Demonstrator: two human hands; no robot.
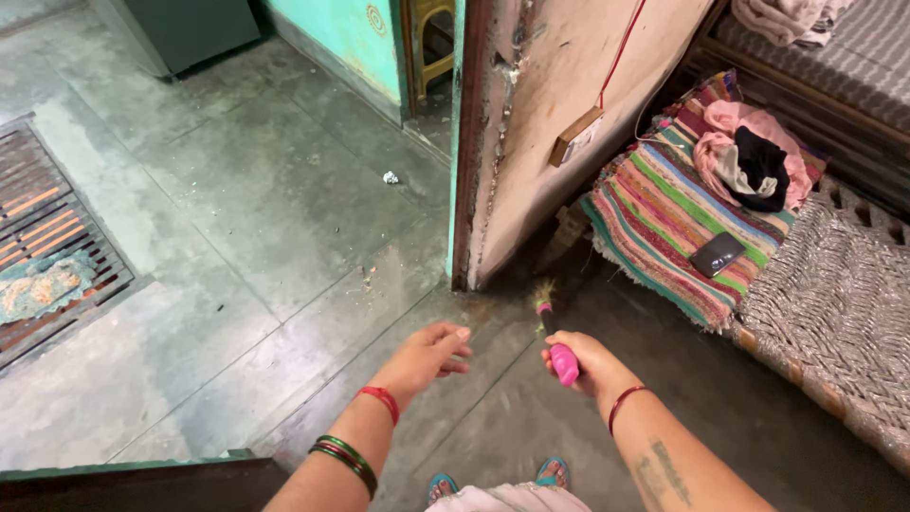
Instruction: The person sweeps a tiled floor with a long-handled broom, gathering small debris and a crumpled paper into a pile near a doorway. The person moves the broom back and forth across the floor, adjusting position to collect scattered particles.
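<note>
A broom (555, 337) with a pink handle was gripped in the right hand (590, 362), fist closed round the handle end, bristles pointed toward the floor at the foot of the door (559, 123). The left hand (431, 356) was held free beside it, fingers loosely extended, nothing in it. A striped blanket (664, 218) was seen right of the door, draped on a woven cot (834, 303), with a dark phone (717, 253) and bundled clothes (749, 161) on it. A metal floor grate (47, 237) lay far left; a paper scrap (391, 177) was noted on the stone floor (237, 246)
</note>
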